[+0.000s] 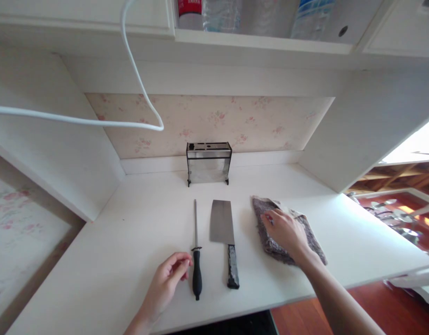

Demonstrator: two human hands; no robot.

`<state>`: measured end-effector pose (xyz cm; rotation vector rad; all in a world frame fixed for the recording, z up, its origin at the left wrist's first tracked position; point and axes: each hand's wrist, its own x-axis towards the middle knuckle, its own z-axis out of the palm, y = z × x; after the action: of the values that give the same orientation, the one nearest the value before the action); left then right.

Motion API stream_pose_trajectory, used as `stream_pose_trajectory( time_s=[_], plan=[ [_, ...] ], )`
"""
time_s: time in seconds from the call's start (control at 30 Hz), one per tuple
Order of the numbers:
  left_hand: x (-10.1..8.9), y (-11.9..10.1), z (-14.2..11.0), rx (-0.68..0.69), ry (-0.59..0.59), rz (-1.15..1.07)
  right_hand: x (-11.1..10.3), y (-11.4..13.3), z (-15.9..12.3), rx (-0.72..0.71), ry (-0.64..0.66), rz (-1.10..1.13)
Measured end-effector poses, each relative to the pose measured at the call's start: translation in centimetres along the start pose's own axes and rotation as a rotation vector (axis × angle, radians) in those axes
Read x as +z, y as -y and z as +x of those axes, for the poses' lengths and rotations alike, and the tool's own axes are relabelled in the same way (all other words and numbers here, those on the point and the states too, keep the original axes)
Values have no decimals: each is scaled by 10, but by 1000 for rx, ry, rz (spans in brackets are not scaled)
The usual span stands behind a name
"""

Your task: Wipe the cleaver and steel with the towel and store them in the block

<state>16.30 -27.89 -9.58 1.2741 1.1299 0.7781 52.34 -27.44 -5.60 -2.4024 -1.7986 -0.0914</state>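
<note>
A black-handled thin steel rod and, right of it, a broad grey steel cleaver lie unheld; your left hand curls narrow, seemingly empty; your right hand rests on folded grey-brown cloth, grip unclear.

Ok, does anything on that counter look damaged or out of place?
The cleaver handle looks odd: its surface is blotched grey and black, possibly from wear. A small dark speck also marks the counter, left of the sharpening rod.

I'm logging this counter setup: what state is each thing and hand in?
Sharpening steel: lying flat
Cleaver: lying flat
Towel: folded
Knife rack: upright
White cable: bent
Bottles: stored overhead, fill unclear
Left hand: loosely curled beside the sharpening steel
Right hand: resting on the towel
</note>
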Motion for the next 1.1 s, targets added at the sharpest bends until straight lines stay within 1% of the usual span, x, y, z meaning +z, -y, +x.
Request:
stream_pose_trajectory(
  time_s=[0.1,0.2,0.27,0.33,0.4,0.47,0.53,0.6,0.67,0.77,0.83,0.9,0.97,1.0,1.03,1.1],
  plan=[
    [2,8,-1,-9,-11,-3,9,-33,11,51,23,22],
    [3,12,-1,-2,-6,9,24,-64,24,2,14,18],
    [3,13,0,4,-8,22,33,-78,32,-24,-12,-3],
    [3,14,0,6,-7,31,36,-83,38,9,-30,-22],
    [3,14,0,6,-5,34,35,-77,40,65,-59,-8],
    [4,14,0,8,0,37,32,-60,37,85,-88,33],
    [4,13,-1,9,10,51,32,-39,28,62,-94,63],
    [6,12,-1,12,24,82,37,-19,16,19,-68,63],
    [8,11,-2,25,34,133,45,-7,6,-32,-28,43],
    [11,11,-4,80,22,238,56,-8,-5,-96,2,20],
    [13,12,-6,119,1,293,57,-15,-10,-125,-21,25],
    [13,14,-6,143,-16,308,52,-19,-18,-158,-81,47],
    [14,14,-6,161,-28,301,41,-15,-31,-203,-119,103],
    [14,15,-6,170,-33,297,34,-9,-38,-234,-93,141],
    [14,15,-6,177,-38,296,27,-2,-47,-274,-30,180],
    [14,15,-5,181,-41,293,13,18,-62,-379,154,230]
  ],
)
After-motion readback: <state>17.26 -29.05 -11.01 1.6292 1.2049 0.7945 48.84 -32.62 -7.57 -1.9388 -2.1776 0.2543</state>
